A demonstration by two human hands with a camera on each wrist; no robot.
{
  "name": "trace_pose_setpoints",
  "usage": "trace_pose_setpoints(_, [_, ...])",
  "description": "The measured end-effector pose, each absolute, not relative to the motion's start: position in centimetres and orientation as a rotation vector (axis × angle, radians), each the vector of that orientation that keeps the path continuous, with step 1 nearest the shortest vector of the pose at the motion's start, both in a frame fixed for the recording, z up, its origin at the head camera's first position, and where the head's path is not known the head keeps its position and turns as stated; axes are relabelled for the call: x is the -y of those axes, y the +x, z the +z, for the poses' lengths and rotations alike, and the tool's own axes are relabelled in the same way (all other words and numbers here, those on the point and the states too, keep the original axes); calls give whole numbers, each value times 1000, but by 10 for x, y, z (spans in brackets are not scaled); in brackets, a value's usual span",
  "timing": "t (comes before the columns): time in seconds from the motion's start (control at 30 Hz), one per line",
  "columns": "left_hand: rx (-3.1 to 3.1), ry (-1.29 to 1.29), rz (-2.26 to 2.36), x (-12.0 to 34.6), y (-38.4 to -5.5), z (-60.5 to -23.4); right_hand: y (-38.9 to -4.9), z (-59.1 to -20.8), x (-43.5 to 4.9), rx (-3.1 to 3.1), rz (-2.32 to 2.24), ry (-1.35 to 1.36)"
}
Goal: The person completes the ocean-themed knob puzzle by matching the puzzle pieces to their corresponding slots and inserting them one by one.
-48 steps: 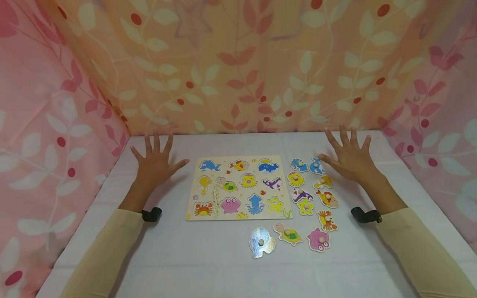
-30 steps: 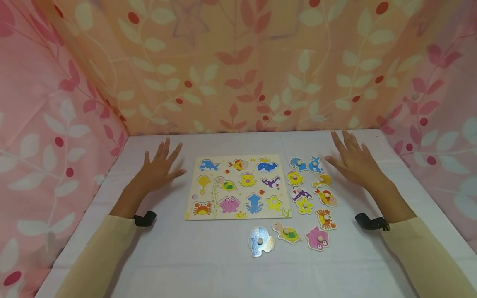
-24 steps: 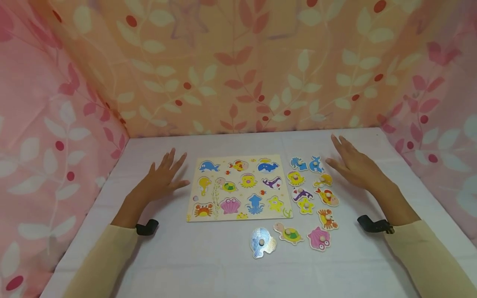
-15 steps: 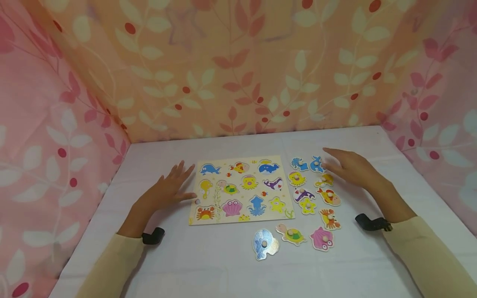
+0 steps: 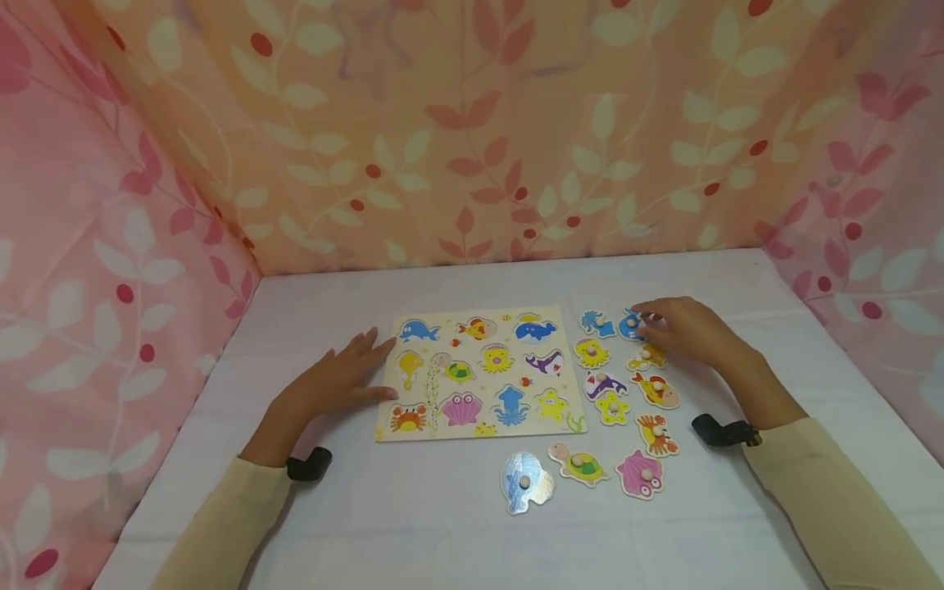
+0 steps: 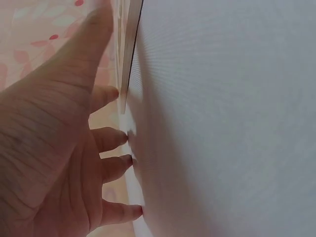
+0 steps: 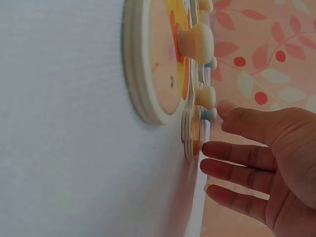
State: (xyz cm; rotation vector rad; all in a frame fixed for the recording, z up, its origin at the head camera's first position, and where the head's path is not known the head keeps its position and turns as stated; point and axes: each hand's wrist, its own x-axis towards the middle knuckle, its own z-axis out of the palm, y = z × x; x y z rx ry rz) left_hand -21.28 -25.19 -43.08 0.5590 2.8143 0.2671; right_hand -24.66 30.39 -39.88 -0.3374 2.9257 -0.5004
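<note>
A wooden sea-animal puzzle board (image 5: 457,432) lies on the white cloth, with pictures in its recesses. My left hand (image 5: 339,381) rests at its left edge, fingers spread, thumb over the edge; in the left wrist view several fingertips (image 6: 121,212) meet the cloth. My right hand (image 5: 689,328) reaches over the far end of the loose knobbed pieces, fingertips right at a blue piece (image 5: 629,324). In the right wrist view its thumb is close to the knobs, the other fingers (image 7: 237,173) extended; the index finger is hidden. Nearest that wrist lies the fish piece (image 7: 160,64).
Right of the board lie more knobbed pieces: a squid (image 5: 596,324), an octopus (image 5: 590,352), a starfish (image 5: 612,408) and a crab (image 5: 656,434). In front are a shiny blue piece (image 5: 525,483), a turtle (image 5: 578,465) and a pink shell (image 5: 640,475). Floral curtains (image 5: 472,164) surround the table.
Both hands came down from spread, raised poses. The left moved in to the board's left edge; the right drew its fingers together and lowered to the blue piece. The puzzle pieces stayed in place.
</note>
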Motion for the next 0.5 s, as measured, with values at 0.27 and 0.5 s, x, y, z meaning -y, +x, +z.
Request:
trace_pose_setpoints(0.27, [-2808, 540, 259, 251, -215, -430, -255, -404, -304, -2913, -504, -334])
trace_pose_setpoints(0.5, [-2794, 504, 289, 251, -214, -433, -259, -408, -304, -2946, -472, -391])
